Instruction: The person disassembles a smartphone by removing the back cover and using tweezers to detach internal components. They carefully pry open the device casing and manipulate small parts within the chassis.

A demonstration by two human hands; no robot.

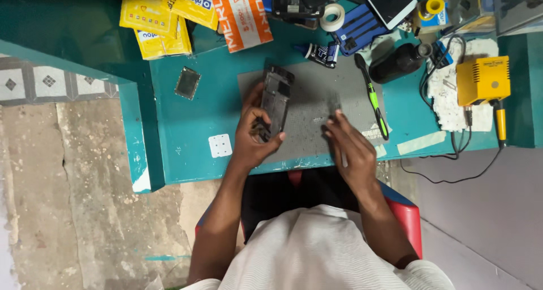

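The left hand (253, 132) is curling closed around the lower end of an opened phone body (275, 99), thumb on one side and fingers wrapped behind it, holding it tilted up over a grey work mat (317, 106). The right hand (349, 145) is pinching shut on a slim metal tool (343, 157), its fingertips (330, 129) resting down on the mat just right of the phone. The mat is lying on a teal tabletop (186, 131), where a green-and-black handled tool (371, 96) is sitting at the mat's right edge and a small dark rectangular part (187, 83) is lying apart to the left, with a white square piece (220, 145) nearer the front edge. Yellow packets (161, 15) and an orange-and-white packet (240, 13) are crowding the back left; a roll of white tape (332, 16), a white-framed tablet (387, 1) and a dark bottle (400, 62) are standing at the back. A yellow box-shaped device (482, 79) is sitting at the far right with black cables (452, 148) trailing off. Below, a worn concrete floor (73, 199) is showing, and the person is sitting on a red seat (404, 213).
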